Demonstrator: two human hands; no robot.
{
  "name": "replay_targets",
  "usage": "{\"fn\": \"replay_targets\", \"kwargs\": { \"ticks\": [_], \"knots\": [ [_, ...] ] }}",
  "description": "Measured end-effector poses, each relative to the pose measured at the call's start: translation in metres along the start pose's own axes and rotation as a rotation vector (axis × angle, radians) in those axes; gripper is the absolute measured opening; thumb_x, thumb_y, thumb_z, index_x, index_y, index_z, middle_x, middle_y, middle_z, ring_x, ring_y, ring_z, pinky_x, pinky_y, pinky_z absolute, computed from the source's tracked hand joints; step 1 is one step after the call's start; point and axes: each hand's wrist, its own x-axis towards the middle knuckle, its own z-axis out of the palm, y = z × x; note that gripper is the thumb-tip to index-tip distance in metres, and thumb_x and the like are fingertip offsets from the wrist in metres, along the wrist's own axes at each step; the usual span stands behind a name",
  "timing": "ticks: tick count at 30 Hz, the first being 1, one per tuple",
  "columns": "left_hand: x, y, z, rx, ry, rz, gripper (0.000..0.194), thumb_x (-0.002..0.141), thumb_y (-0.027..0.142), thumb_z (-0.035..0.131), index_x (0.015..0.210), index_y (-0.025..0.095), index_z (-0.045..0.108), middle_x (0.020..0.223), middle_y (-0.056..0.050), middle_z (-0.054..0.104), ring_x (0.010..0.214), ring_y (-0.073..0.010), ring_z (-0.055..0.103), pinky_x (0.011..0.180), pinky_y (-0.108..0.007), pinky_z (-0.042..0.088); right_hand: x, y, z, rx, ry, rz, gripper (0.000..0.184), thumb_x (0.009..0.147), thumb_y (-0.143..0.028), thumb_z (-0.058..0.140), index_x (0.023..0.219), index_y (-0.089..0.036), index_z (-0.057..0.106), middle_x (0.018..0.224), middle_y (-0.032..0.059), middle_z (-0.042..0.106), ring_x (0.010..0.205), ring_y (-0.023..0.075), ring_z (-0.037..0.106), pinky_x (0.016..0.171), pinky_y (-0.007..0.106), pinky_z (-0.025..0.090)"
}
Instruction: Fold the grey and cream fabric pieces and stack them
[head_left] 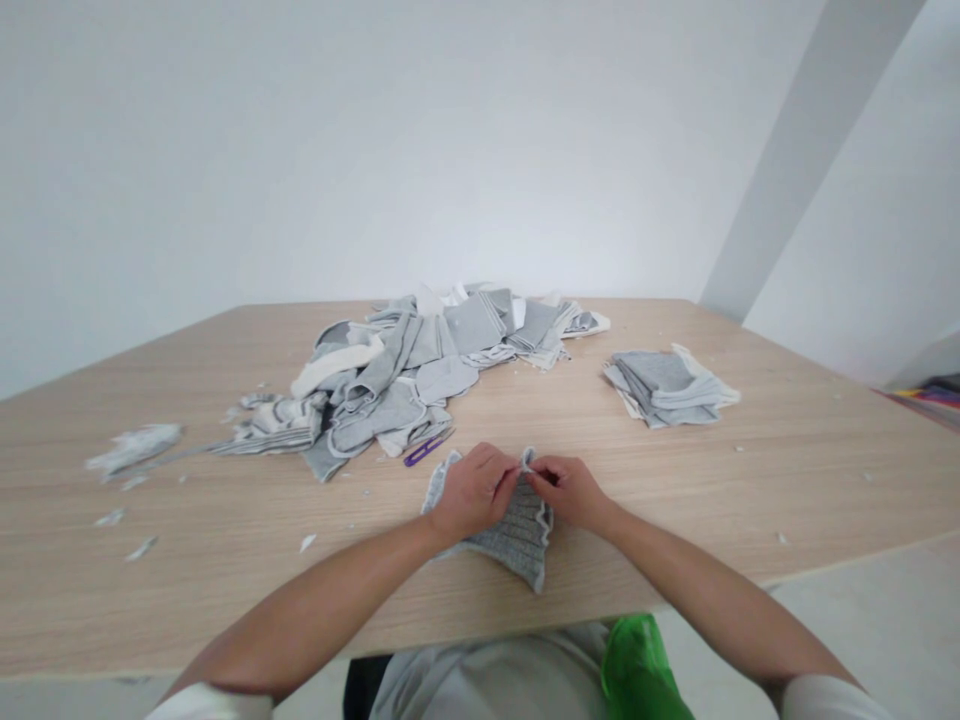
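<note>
A grey ribbed knit piece [510,540] with a pale wavy edge lies near the front of the table, partly covered by my hands. My left hand [480,487] is closed and pinches its upper edge. Close beside it, my right hand [568,490] pinches the same edge at the upper right corner. The fingertips of both hands nearly meet there, and a small fold of fabric stands up between them. Just beyond my left hand lies a small purple-handled tool [426,449], perhaps a thread snipper.
A loose heap of grey and white knit pieces [405,370] spreads across the back and left. On the right sits a neater stack [664,385]. White thread waste [142,447] and scraps dot the wooden table [810,470]. A green bag [641,670] hangs below the front edge.
</note>
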Motion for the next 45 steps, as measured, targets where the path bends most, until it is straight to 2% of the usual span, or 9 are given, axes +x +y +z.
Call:
{"fn": "replay_targets", "kwargs": {
  "ticks": [5, 10, 13, 17, 20, 24, 31, 37, 45],
  "knots": [
    [-0.004, 0.001, -0.004, -0.084, 0.0, -0.018, 0.012, 0.089, 0.021, 0.043, 0.085, 0.018, 0.054, 0.08, -0.005, 0.057, 0.081, -0.0176, 0.053, 0.071, -0.031, 0.043, -0.001, 0.001, -0.002, -0.024, 0.052, -0.102, 0.01, 0.081, -0.023, 0.056, 0.075, -0.02, 0.063, 0.067, 0.0, 0.057, 0.065, 0.0125, 0.052, 0.061, 0.024, 0.041],
    [-0.003, 0.003, 0.0, -0.156, -0.032, -0.121, 0.019, 0.087, 0.023, 0.046, 0.105, 0.018, 0.052, 0.097, -0.007, 0.059, 0.09, -0.0181, 0.055, 0.077, -0.032, 0.045, 0.0, -0.002, -0.006, -0.044, 0.231, -0.241, 0.002, 0.074, -0.022, 0.063, 0.076, -0.021, 0.063, 0.114, 0.0097, 0.056, 0.107, 0.0209, 0.051, 0.092, 0.037, 0.04],
    [-0.001, 0.006, 0.003, -0.158, -0.105, -0.123, 0.022, 0.085, 0.02, 0.048, 0.106, 0.019, 0.053, 0.097, -0.007, 0.06, 0.091, -0.0188, 0.055, 0.078, -0.032, 0.046, 0.0, -0.006, -0.006, -0.025, 0.208, -0.258, 0.004, 0.074, -0.02, 0.062, 0.071, -0.02, 0.06, 0.128, 0.0096, 0.05, 0.119, 0.0227, 0.044, 0.099, 0.041, 0.035],
    [-0.001, 0.011, 0.003, -0.138, -0.176, -0.069, 0.015, 0.085, 0.017, 0.043, 0.082, 0.02, 0.057, 0.082, -0.006, 0.059, 0.086, -0.0191, 0.056, 0.076, -0.032, 0.045, -0.001, -0.008, -0.003, 0.096, 0.1, -0.248, 0.01, 0.075, -0.016, 0.056, 0.069, -0.022, 0.052, 0.104, 0.0055, 0.064, 0.1, 0.0181, 0.057, 0.098, 0.04, 0.037],
    [-0.002, 0.014, 0.001, -0.16, -0.18, -0.067, 0.014, 0.085, 0.019, 0.044, 0.08, 0.021, 0.058, 0.083, -0.006, 0.06, 0.086, -0.0187, 0.056, 0.077, -0.032, 0.045, 0.0, -0.007, 0.002, 0.115, 0.126, -0.199, 0.011, 0.071, -0.015, 0.055, 0.067, -0.023, 0.048, 0.087, 0.0034, 0.064, 0.082, 0.0162, 0.058, 0.083, 0.034, 0.045],
    [-0.004, 0.015, -0.002, -0.214, -0.155, -0.117, 0.01, 0.082, 0.024, 0.051, 0.084, 0.02, 0.059, 0.084, -0.005, 0.063, 0.083, -0.0178, 0.058, 0.075, -0.03, 0.046, 0.0, -0.003, 0.005, 0.088, 0.138, -0.184, 0.009, 0.07, -0.015, 0.055, 0.069, -0.022, 0.049, 0.077, 0.0026, 0.058, 0.072, 0.0147, 0.054, 0.067, 0.027, 0.043],
    [-0.003, 0.012, -0.008, -0.341, -0.145, -0.313, 0.024, 0.08, 0.03, 0.054, 0.099, 0.018, 0.061, 0.086, -0.003, 0.068, 0.075, -0.0161, 0.062, 0.067, -0.027, 0.048, -0.001, -0.002, 0.004, 0.143, 0.036, -0.22, 0.008, 0.072, -0.015, 0.055, 0.076, -0.021, 0.054, 0.078, 0.0013, 0.058, 0.075, 0.0139, 0.055, 0.071, 0.027, 0.044],
    [-0.006, 0.011, -0.002, -0.336, -0.18, -0.225, 0.037, 0.079, 0.026, 0.055, 0.115, 0.022, 0.055, 0.105, -0.004, 0.066, 0.091, -0.0186, 0.061, 0.081, -0.031, 0.048, -0.002, -0.005, 0.005, 0.232, -0.018, -0.176, 0.019, 0.07, -0.011, 0.05, 0.083, -0.021, 0.059, 0.082, 0.0009, 0.061, 0.079, 0.0142, 0.058, 0.074, 0.027, 0.045],
    [-0.003, 0.009, -0.004, -0.361, -0.191, -0.261, 0.025, 0.082, 0.024, 0.052, 0.106, 0.022, 0.058, 0.085, 0.0, 0.066, 0.073, -0.0145, 0.06, 0.068, -0.027, 0.047, -0.002, -0.001, 0.008, 0.33, -0.022, -0.147, 0.024, 0.071, -0.009, 0.045, 0.084, -0.021, 0.061, 0.083, 0.0003, 0.062, 0.081, 0.0137, 0.058, 0.076, 0.027, 0.044]
  ]
}}
